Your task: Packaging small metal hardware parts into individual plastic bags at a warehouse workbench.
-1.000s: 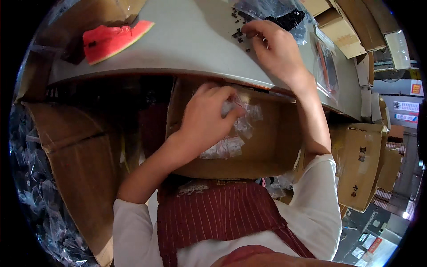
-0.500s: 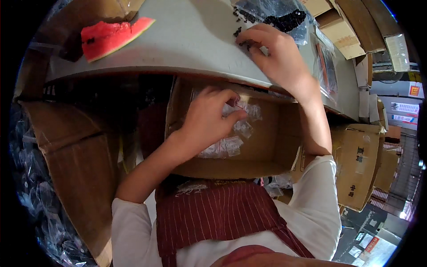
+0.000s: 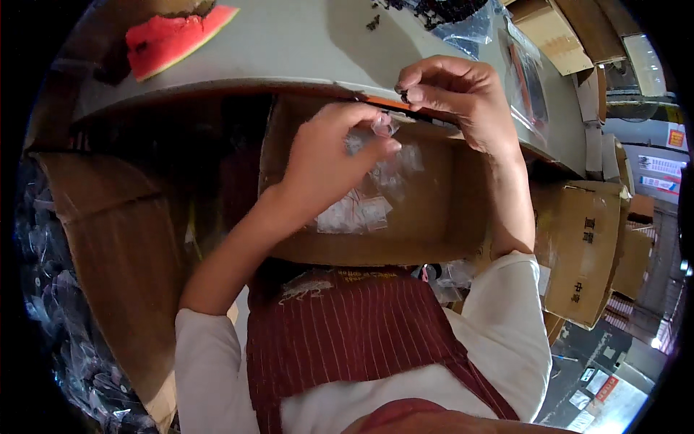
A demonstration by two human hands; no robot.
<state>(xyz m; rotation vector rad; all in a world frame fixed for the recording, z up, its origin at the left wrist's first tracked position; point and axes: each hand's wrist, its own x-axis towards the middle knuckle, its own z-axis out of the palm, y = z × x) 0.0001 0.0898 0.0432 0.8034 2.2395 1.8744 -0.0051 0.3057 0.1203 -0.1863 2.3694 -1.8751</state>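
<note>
My left hand [image 3: 334, 148] is over an open cardboard box [image 3: 426, 249], thumb and fingers curled around a small clear plastic bag [image 3: 385, 126]. More small clear bags [image 3: 356, 214] lie in the box below it. Just right of that bag, at the table's front edge, my right hand [image 3: 463, 101] pinches a small black piece [image 3: 403, 95] between thumb and fingertips; its exact kind is too small to make out. On the grey table [image 3: 289, 50] lie a few loose black pieces [image 3: 373, 23]. Beyond them a black heap [image 3: 455, 10] rests on a clear plastic sheet or bag [image 3: 466, 35].
A bitten watermelon slice [image 3: 181, 42] lies at the table's left. To the left stands a cardboard carton [image 3: 119, 267] beside many clear-wrapped dark items [image 3: 72, 333]. More cartons [image 3: 578, 249] stand on the right. A flat plastic-wrapped packet [image 3: 530, 90] lies on the table's right side.
My right hand has drawn back from the black pieces toward the table's front edge, carrying a black piece. My left hand has risen slightly with the small bag, nearer the right hand.
</note>
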